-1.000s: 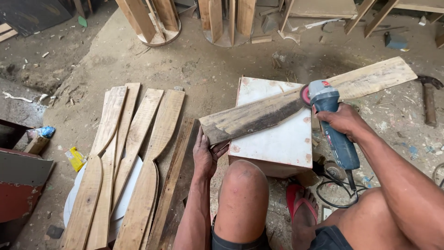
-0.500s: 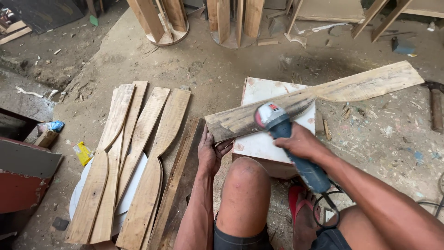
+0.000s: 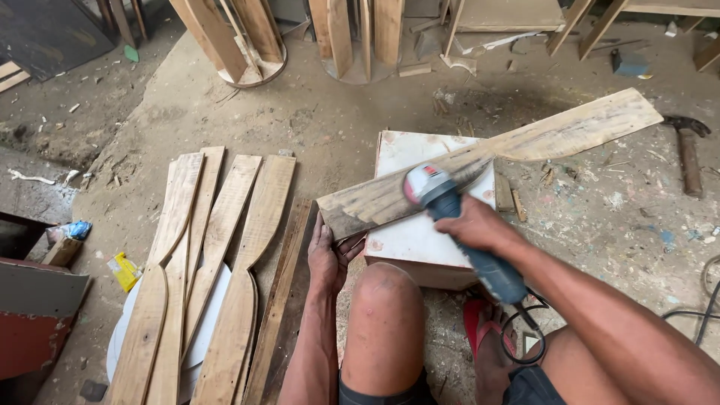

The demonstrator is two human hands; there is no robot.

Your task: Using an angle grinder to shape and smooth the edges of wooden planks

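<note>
Long rough wooden plank with a curved, shaped outline [image 3: 480, 165] lay diagonally across the white square box top [image 3: 420, 240] that served as the tabletop, its near end overhanging the tabletop's left edge and its far end running well past the right edge over the dirt floor [image 3: 225, 105]. Left hand [image 3: 328, 259] gripped the plank's near end from below, fingers curled around its underside at the tabletop's front-left corner, so that grip was closed on the plank. Right hand [image 3: 480, 225] was wrapped tight round the body of the blue angle grinder with grey head [image 3: 450, 206], whose disc end sat on the plank's face near the middle of the tabletop.

Plank looked stiff, dry and fairly light, coarse-grained with likely splinters; probably not slippery, but long enough to lever or pivot on the small box. Best hold judged to be the overhanging near end, away from the disc.

Hidden or unclear: the disc itself was motion-blurred and under the guard, so contact could not be confirmed. Left fingertips were under the plank. Grinder's black cord [image 3: 525, 330] ran down behind the bare knee [image 3: 386, 315]. A red sandal [image 3: 474, 322] was partly covered by the leg.

Stack of similar shaped wooden slats [image 3: 217, 255] lay left of the box on the floor, a hammer [image 3: 686, 150] near the right edge of view.
</note>
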